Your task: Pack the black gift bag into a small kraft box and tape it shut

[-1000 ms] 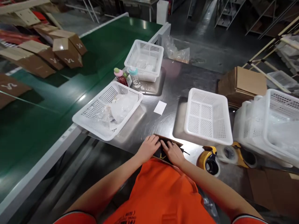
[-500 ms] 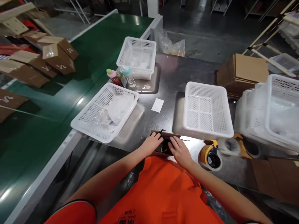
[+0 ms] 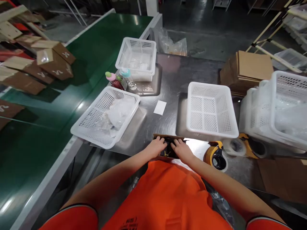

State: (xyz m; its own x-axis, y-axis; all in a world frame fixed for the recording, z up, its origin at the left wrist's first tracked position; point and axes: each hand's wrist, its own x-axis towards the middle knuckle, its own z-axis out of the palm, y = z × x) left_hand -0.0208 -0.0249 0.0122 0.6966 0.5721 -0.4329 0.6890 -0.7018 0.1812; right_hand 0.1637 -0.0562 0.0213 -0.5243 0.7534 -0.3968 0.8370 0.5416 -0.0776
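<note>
Cardboard box [image 3: 168, 136], left hand [image 3: 155, 147] and right hand [image 3: 183, 150] over it, fingers half-curled, grip unclear, white card [image 3: 160, 107] beyond box

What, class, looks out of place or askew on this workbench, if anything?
The leftmost white basket looks askew: it sits slanted, one end apparently reaching over the conveyor's side rail. A white card lies loose on the metal table. No spill is visible.
</note>
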